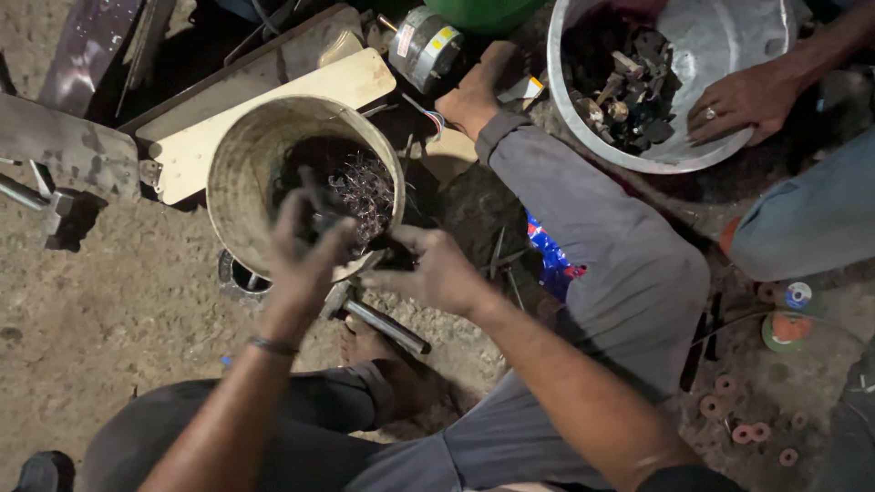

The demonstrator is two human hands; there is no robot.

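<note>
My left hand (305, 246) is raised over the near rim of a cream bucket (239, 159) that holds a tangle of thin metal wire pieces (360, 187); its fingers are blurred and curl round a small dark piece. My right hand (436, 269) sits just right of it, pinching a dark metal part (392, 255) at the bucket's edge. A hammer (374, 319) lies on the ground under both hands, beside my bare foot (365, 344).
Another person's hand (743, 100) rests on the rim of a metal basin (720, 41) filled with dark scrap. A pale wooden board (346, 82), a small electric motor (424, 46), grinding discs (788, 314) and several small rings (743, 415) lie around on dirt.
</note>
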